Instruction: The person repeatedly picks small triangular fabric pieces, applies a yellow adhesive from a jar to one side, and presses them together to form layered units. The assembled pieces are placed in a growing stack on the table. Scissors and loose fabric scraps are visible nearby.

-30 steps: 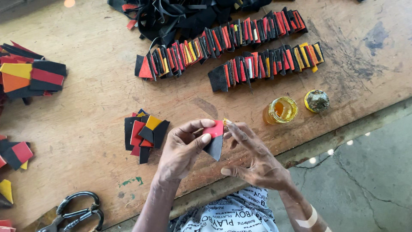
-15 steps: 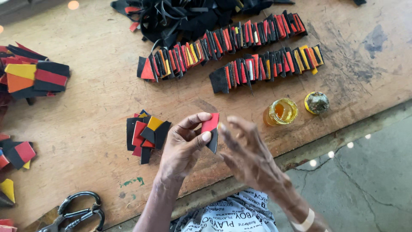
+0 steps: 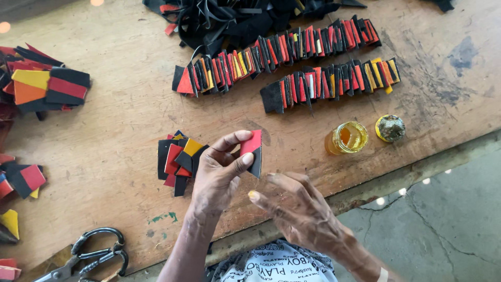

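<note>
Red and black make up the small layered piece [image 3: 252, 151] we pinch in our left hand [image 3: 218, 175], thumb and forefinger closed on its lower edge, held just above the wooden bench [image 3: 120, 130]. Our right hand [image 3: 300, 209] hovers just below it with fingers spread and slack, holding nothing; a yellowish smear sits on its forefinger tip.

We judge the work well advanced: two long rows of finished pieces [image 3: 308, 57] lie overlapped along the far side of the bench, while a small pile of loose cut pieces [image 3: 178, 161] just left of our hand is what seems left to assemble. More stacks of red, orange and black [image 3: 44, 86] wait at the left edge. An open jar of amber liquid [image 3: 347, 138], probably glue, stands near its lid [image 3: 390, 128].

Scissors [image 3: 86, 257] are cut off at the bottom edge. The black heap of offcuts [image 3: 229, 18] at the top runs out of view, and we cannot tell how many layers the held piece has.
</note>
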